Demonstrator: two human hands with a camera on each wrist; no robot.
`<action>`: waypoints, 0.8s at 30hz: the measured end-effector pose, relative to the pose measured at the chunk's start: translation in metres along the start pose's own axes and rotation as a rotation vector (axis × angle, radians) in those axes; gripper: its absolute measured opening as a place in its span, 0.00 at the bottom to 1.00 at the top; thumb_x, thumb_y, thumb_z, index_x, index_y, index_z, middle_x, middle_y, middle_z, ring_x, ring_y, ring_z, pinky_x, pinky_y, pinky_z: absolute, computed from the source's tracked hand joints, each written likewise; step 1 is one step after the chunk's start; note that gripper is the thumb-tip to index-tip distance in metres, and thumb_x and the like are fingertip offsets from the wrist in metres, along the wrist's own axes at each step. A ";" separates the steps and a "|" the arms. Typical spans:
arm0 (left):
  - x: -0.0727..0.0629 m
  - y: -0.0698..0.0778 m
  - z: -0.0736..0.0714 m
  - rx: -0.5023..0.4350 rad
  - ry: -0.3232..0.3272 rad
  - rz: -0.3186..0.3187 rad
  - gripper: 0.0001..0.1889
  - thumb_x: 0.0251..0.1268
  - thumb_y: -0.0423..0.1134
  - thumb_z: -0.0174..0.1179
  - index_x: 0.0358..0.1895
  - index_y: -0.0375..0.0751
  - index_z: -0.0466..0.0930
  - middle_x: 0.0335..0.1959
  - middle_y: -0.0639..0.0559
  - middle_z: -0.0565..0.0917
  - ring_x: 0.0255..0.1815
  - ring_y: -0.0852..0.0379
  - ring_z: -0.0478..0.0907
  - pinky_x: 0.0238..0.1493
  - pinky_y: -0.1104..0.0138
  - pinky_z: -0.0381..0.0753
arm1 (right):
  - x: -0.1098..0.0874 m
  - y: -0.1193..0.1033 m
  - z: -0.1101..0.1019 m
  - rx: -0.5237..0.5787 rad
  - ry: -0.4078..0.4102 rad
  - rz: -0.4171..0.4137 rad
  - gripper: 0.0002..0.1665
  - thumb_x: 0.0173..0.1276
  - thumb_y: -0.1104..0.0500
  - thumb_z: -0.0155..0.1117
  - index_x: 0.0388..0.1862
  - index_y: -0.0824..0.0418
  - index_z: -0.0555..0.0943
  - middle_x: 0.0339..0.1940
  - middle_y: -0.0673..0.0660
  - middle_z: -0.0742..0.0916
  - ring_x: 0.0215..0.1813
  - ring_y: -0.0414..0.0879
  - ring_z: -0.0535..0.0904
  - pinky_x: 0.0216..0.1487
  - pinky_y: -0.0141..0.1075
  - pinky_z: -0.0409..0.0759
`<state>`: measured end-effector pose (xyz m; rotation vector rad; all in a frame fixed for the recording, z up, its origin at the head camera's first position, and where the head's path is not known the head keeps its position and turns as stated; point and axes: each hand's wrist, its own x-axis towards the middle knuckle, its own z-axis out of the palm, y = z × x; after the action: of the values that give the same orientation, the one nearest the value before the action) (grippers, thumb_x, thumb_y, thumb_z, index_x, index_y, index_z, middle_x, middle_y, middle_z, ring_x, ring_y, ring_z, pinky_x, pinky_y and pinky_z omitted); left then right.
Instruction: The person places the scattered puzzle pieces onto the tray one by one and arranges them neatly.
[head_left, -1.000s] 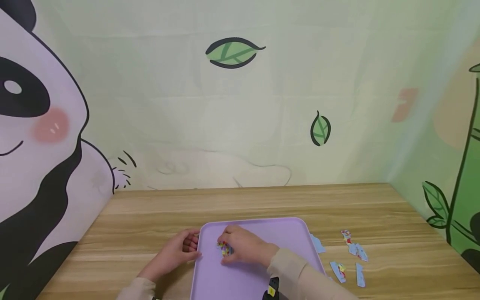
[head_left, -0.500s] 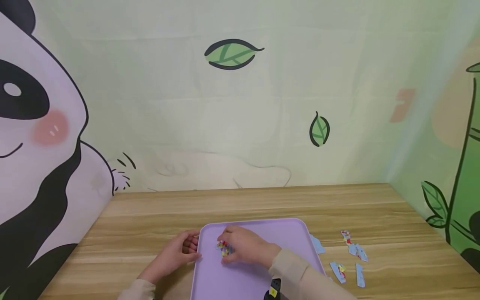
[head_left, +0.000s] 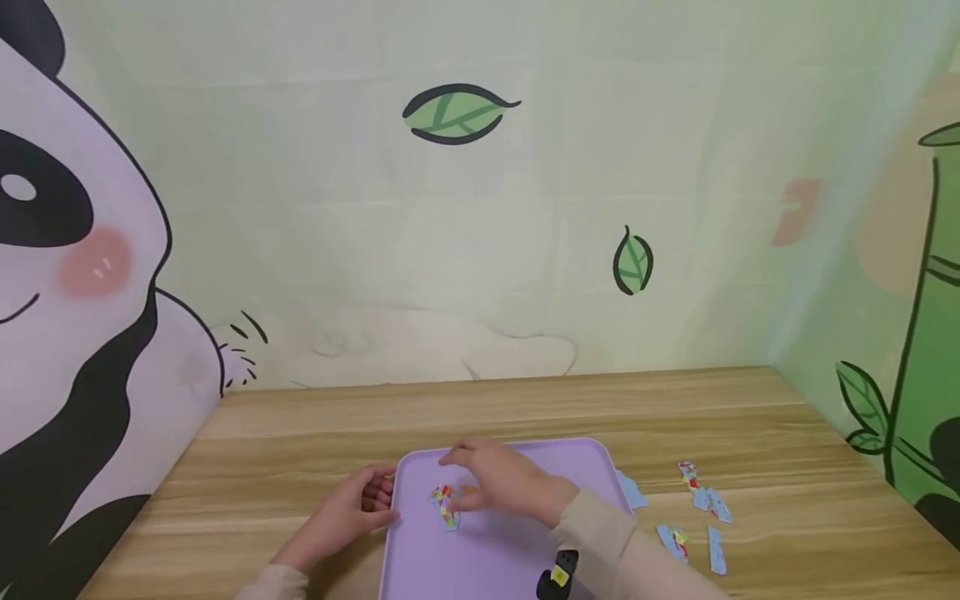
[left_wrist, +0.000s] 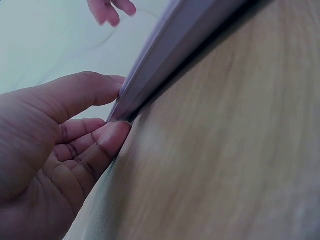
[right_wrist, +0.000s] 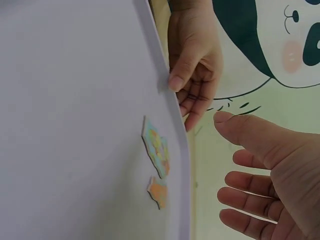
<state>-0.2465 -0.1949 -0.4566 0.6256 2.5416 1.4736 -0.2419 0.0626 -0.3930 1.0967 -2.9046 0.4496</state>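
Observation:
On a lilac tray [head_left: 435,567] lie two jigsaw puzzle pieces near its left side. One is a multicoloured piece [right_wrist: 156,147] with light blue edges; the other, an orange piece [right_wrist: 158,192], sits beside it with a small gap. My right hand [head_left: 513,483] hovers over them with its fingers spread and holds nothing. My left hand [left_wrist: 75,130] holds the tray's left edge, thumb at the rim and fingers low against the side. In the right wrist view both pieces lie flat, apart from my right hand's fingers.
More puzzle pieces lie on the wooden table [head_left: 300,425] right of the tray, among them a narrow blue piece [head_left: 717,550] and a blue piece [head_left: 632,489] against the tray's edge. A panda-printed backdrop [head_left: 337,208] stands behind the table.
My right hand has let go of the multicoloured piece and lifted slightly up and to the right, fingers spreading. More of the piece shows. My left hand stays at the tray edge.

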 end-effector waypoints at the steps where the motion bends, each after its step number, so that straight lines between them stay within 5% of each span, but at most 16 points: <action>1: 0.000 0.000 0.000 -0.003 0.000 -0.003 0.33 0.53 0.29 0.68 0.61 0.20 0.65 0.43 0.40 0.78 0.41 0.58 0.76 0.42 0.75 0.81 | -0.001 0.001 -0.002 0.008 0.007 -0.004 0.31 0.59 0.47 0.70 0.60 0.57 0.77 0.56 0.53 0.81 0.57 0.44 0.78 0.62 0.35 0.77; 24: -0.002 0.002 0.000 -0.027 0.003 0.006 0.33 0.53 0.28 0.68 0.61 0.19 0.64 0.43 0.39 0.78 0.40 0.60 0.76 0.42 0.75 0.81 | -0.033 0.026 -0.035 0.106 0.140 -0.007 0.30 0.61 0.51 0.70 0.60 0.61 0.77 0.54 0.56 0.81 0.54 0.48 0.78 0.58 0.42 0.79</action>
<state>-0.2442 -0.1944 -0.4552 0.6278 2.5198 1.5088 -0.2373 0.1115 -0.3696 1.0405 -2.7839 0.6587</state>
